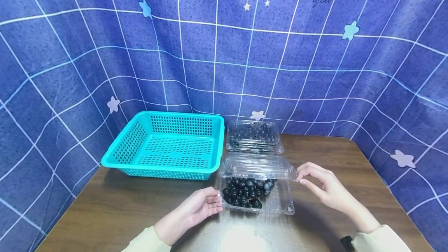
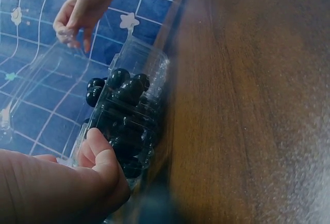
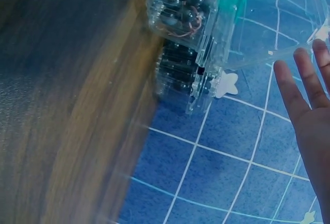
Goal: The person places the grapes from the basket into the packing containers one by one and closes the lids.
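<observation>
A clear plastic clamshell box (image 1: pixel 280 199) of dark grapes (image 1: pixel 245 191) stands on the table with its lid (image 1: pixel 259 166) raised. At the box's left wall is my left hand (image 1: pixel 204 205); in the left wrist view its thumb and fingers (image 2: pixel 98 152) pinch the rim beside the grapes. My right hand (image 1: pixel 323 186) holds the lid's right corner between thumb and fingertips. From the right wrist view, the fingers (image 3: pixel 304 74) of that hand reach along the lid's edge, and grapes with a reddish stem show through the box wall.
Behind the open box sits a closed clear box (image 1: pixel 253 137) of dark grapes. A turquoise perforated basket (image 1: pixel 162 172) stands to the left on the wooden table (image 1: pixel 315 147). A blue curtain (image 1: pixel 224 49) with white grid lines hangs along the back and sides.
</observation>
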{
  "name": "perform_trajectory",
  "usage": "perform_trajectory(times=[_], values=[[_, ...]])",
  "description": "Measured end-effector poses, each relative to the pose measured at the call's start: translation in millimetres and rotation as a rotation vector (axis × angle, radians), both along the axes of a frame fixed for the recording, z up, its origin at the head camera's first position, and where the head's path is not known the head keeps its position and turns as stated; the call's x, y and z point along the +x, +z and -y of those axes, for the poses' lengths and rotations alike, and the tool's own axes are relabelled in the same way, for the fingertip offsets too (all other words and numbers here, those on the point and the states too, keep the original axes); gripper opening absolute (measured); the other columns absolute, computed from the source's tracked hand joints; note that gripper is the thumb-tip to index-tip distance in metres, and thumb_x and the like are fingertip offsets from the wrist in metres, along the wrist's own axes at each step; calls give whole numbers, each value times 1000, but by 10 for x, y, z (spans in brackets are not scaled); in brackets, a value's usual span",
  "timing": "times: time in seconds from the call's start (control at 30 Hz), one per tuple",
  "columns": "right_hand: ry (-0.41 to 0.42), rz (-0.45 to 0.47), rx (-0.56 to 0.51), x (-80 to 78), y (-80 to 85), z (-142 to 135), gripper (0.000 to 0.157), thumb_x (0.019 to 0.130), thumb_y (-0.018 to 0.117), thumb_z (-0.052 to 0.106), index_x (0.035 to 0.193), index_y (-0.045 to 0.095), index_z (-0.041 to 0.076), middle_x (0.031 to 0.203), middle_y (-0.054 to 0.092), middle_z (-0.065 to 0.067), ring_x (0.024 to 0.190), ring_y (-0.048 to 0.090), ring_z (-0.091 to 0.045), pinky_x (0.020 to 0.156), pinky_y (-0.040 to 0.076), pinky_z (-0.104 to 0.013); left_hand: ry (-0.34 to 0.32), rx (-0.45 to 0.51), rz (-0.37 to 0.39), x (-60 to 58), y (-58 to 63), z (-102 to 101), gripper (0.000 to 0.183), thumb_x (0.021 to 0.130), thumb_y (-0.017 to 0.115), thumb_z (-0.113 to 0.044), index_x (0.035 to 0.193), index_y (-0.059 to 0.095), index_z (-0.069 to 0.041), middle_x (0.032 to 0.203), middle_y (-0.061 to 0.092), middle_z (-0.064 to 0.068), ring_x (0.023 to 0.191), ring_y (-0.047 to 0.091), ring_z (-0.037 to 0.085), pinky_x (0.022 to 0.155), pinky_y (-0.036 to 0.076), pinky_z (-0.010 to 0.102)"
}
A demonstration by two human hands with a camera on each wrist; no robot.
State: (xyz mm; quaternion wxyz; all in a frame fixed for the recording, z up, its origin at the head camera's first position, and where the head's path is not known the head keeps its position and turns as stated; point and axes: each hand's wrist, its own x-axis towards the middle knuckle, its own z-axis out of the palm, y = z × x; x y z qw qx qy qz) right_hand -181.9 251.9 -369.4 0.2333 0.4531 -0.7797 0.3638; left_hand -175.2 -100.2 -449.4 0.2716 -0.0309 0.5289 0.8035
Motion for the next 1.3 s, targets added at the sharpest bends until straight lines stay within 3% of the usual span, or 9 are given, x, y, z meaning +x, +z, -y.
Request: perform_trajectory(times=[0.23,0.57,0.7,1.0,1.13,1.3], values=[[8,-41,22,53,-40,-3,41,64,63,-19,90,63,13,94,62,2,88,59,-12,88,43,-13,-13,13,1,-6,21,6,12,93,46,-20,86,50,-11,83,52,2,80,53,12,83,49,30],[67,-65,32,91,-145,-13,40,64,64,-16,93,63,12,97,60,-1,93,57,-11,90,42,-15,-12,1,19,-13,40,0,28,97,42,-30,98,45,-2,89,49,5,85,52,16,94,46,37],[76,-67,36,79,-211,-38,40,64,64,-15,93,63,12,98,60,-1,93,57,-12,91,42,-15,-10,-6,19,-17,29,0,33,96,45,-34,99,45,-2,88,49,5,85,52,16,92,47,36],[136,-78,62,-33,-499,-180,25,79,67,-4,97,65,13,101,60,-6,97,56,-17,94,39,-17,12,-12,37,-26,5,-4,41,92,52,-42,98,45,-3,88,49,6,84,51,18,85,49,32],[148,-74,77,-32,-541,-189,22,82,66,-1,99,65,14,101,61,-6,98,56,-19,95,39,-18,9,-33,26,-28,14,-5,36,90,56,-41,93,47,-6,87,49,5,84,51,17,85,48,32],[157,-83,88,-20,-564,-176,20,82,66,0,97,65,13,102,61,-6,99,55,-21,98,38,-19,8,-74,-3,-24,12,-25,40,88,60,-31,107,45,0,86,50,5,82,52,16,83,50,30]])
